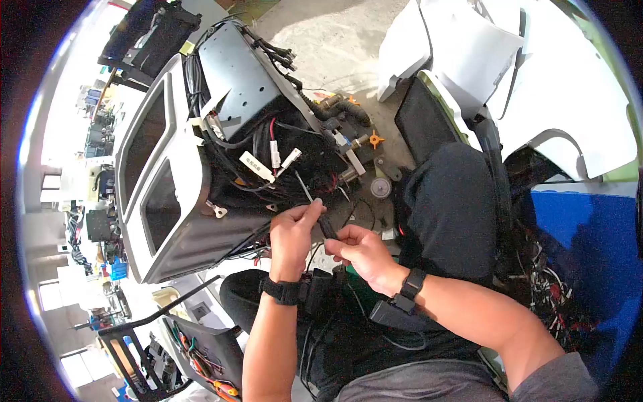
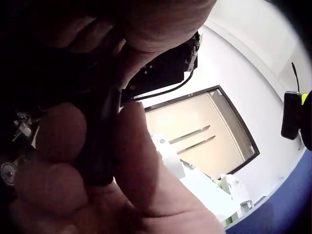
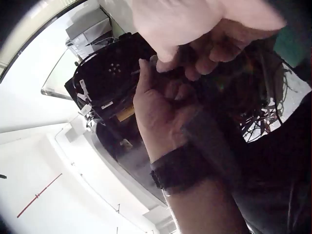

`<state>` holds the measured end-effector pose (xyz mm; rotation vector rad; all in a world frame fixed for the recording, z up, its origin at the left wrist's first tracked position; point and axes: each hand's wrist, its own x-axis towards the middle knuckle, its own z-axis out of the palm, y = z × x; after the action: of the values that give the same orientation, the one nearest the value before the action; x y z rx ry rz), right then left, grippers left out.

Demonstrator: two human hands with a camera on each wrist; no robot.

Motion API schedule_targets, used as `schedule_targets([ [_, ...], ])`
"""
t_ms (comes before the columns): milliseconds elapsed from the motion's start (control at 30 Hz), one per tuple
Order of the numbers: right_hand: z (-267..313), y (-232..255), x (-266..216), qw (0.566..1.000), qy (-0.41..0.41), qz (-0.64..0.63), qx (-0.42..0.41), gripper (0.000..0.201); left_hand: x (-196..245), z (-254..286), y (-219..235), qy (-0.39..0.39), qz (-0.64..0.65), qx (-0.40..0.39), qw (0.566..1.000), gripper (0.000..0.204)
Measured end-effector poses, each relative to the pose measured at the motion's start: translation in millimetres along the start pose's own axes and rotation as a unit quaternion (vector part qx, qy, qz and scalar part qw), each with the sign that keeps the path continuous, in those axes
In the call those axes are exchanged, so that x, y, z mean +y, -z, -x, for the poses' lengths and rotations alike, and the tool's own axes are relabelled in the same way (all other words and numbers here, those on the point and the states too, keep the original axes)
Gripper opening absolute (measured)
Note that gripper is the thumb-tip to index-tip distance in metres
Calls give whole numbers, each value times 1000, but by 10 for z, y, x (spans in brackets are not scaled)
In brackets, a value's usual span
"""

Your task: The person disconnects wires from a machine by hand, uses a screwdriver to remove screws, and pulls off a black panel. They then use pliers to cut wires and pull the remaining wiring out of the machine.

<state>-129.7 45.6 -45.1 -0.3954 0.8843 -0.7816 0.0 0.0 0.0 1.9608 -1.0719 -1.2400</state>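
Note:
A screwdriver with a dark handle (image 1: 327, 228) and a thin metal shaft (image 1: 303, 187) is held between both hands, its tip pointing up at the wiring. My left hand (image 1: 293, 234) pinches it where shaft meets handle. At the handle's rear end, my right hand (image 1: 365, 253) grips with thumb and fingers. The left wrist view shows the dark handle (image 2: 101, 146) between the right thumb and fingers. Just past the tip lie a white connector (image 1: 288, 161) and a white label tag (image 1: 255, 166) on dark cables.
The opened machine has a grey metal panel (image 1: 231, 74) and a framed shell (image 1: 177, 221). An orange knob (image 1: 376, 139) and a small pulley wheel (image 1: 380, 187) sit to the right. White body panels (image 1: 469, 53) stand behind. Pliers with orange handles (image 1: 226, 387) lie lower left.

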Motion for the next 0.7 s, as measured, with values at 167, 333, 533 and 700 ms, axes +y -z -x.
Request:
schedule_targets([
  [167, 1, -45, -57, 998, -47, 34, -17, 21, -18, -5, 34, -30, -10, -7, 999, 32],
  [333, 49, -13, -66, 983, -111, -136, -61, 34, 41, 14, -3, 8, 86, -34, 996, 33],
  [533, -4, 5, -4, 996, -42, -74, -26, 26, 64, 26, 7, -20, 19, -15, 1000, 32],
  [700, -11, -36, -2, 1000, 20, 1, 15, 15, -17, -14, 13, -86, -101, 18, 991, 35],
])
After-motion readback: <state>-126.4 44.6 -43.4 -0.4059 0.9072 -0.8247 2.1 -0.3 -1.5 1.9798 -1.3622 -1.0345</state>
